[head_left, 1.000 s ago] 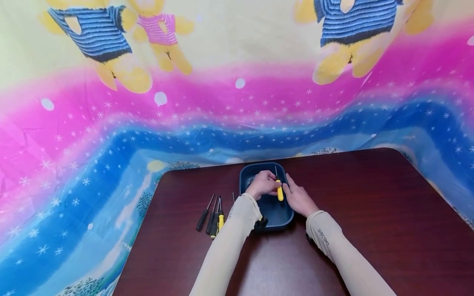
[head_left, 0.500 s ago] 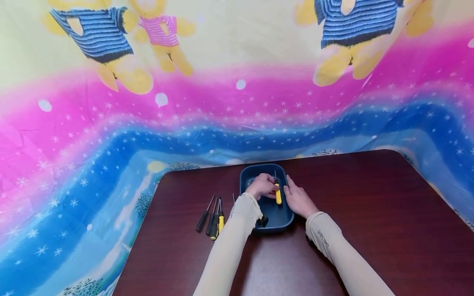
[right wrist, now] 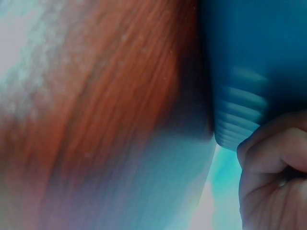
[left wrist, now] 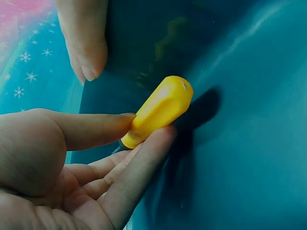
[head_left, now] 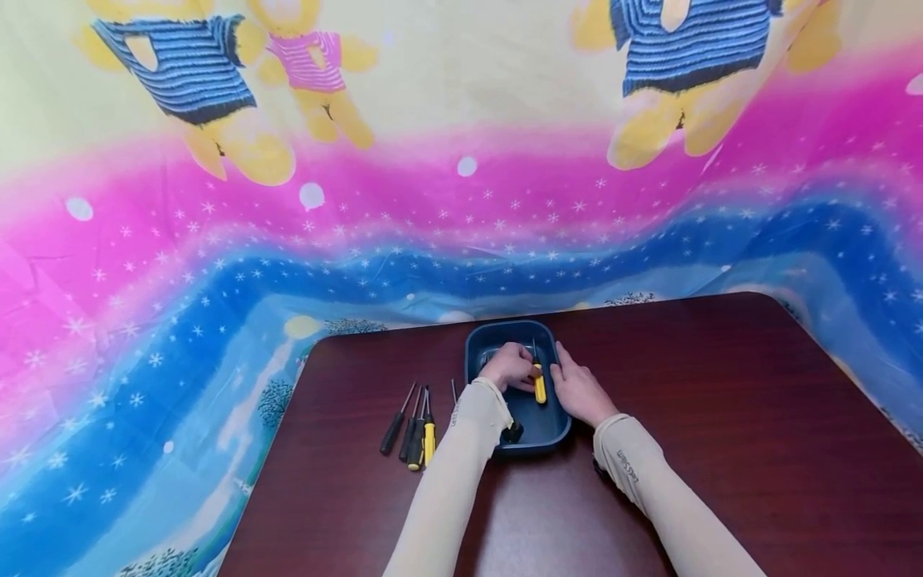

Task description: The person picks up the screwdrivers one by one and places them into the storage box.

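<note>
In the head view my left hand (head_left: 508,366) is inside a dark blue plastic box (head_left: 550,425). Between thumb and fingers it pinches a screwdriver (head_left: 540,389) by its yellow handle, near the shaft end. The left wrist view shows that yellow handle (left wrist: 163,103) tilted over the box floor, its butt end free and its shaft mostly hidden. My right hand (head_left: 582,393) holds the box's right side wall, thumb at the rim. Its curled fingers (right wrist: 268,153) lie by the outer wall in the right wrist view.
Left of the box lie several screwdrivers, among them a black one (head_left: 392,433) and a yellow-and-black one (head_left: 430,441). Another shaft (head_left: 453,390) is partly hidden by the left sleeve. A patterned cloth (head_left: 461,200) hangs behind the brown table (head_left: 721,417).
My left hand has lowered the yellow screwdriver slightly toward the near side inside the box. The right hand stays at the box's right wall.
</note>
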`<state>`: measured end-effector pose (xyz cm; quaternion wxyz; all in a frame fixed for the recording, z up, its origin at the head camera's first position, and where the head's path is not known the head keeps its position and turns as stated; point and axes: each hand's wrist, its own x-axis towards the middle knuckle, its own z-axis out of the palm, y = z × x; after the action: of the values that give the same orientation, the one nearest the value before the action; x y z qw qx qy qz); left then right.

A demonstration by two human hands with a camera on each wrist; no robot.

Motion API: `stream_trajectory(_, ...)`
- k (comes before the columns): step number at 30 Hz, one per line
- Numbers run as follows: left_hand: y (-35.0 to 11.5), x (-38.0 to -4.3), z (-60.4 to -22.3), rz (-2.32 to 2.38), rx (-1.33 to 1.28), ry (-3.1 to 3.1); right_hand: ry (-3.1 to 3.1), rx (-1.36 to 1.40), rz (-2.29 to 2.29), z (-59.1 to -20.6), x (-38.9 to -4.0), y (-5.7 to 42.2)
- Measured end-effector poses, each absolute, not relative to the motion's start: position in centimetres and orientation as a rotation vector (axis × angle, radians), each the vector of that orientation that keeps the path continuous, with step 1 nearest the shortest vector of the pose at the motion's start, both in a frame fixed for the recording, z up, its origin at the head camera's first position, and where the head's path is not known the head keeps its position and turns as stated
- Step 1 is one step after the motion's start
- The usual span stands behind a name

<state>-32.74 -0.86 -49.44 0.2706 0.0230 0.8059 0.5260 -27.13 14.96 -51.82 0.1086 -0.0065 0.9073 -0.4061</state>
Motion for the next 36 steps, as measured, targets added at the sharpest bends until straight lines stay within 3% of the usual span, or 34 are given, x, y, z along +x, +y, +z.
stream_trajectory(36, 0.4, -32.1, -49.9, 1.337, 0.034, 2.331, 2.718, -0.061, -1.204, -51.9, -27.1, 15.0)
